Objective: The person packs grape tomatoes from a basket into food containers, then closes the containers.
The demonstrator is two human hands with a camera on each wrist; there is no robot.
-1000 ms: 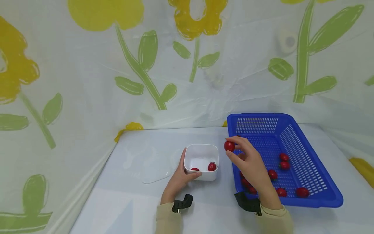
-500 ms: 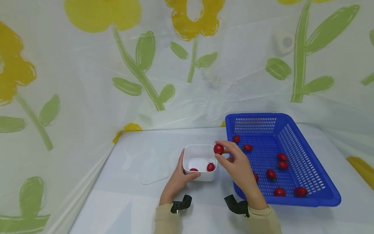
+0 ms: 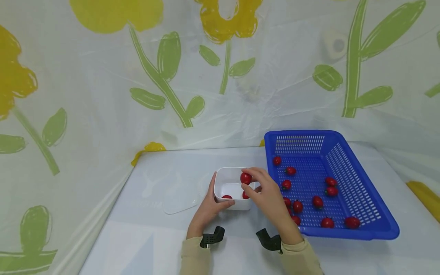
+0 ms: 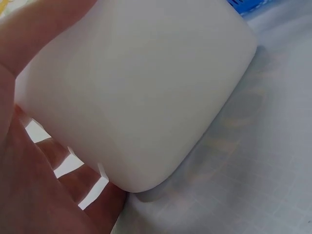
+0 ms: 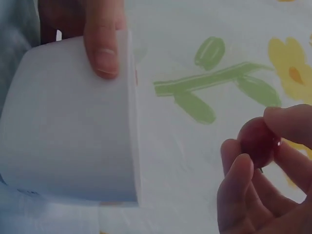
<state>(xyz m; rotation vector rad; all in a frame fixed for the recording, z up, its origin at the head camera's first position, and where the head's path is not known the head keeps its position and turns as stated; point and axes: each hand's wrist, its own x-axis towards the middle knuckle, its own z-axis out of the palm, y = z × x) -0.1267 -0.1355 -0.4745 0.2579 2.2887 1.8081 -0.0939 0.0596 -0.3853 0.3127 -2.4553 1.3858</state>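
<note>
Standing on the bench (image 3: pixel 165 244), the basket (image 3: pixel 343 233) lies right of the box (image 3: pixel 241 205), whose left side the left hand (image 3: pixel 207 209) clasps. Over the box's right half, the right hand (image 3: pixel 269 194) pinches a tomato (image 3: pixel 245 178) in its grip; the tomato's long axis is unclear.

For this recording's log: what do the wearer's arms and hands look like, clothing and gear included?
The left hand and right hand are bare, without gloves. The left sleeve and right sleeve are plain beige. Each wrist carries a black, bent device; the left device shows small dots, the right device looks plain. No cables are visible.
</note>
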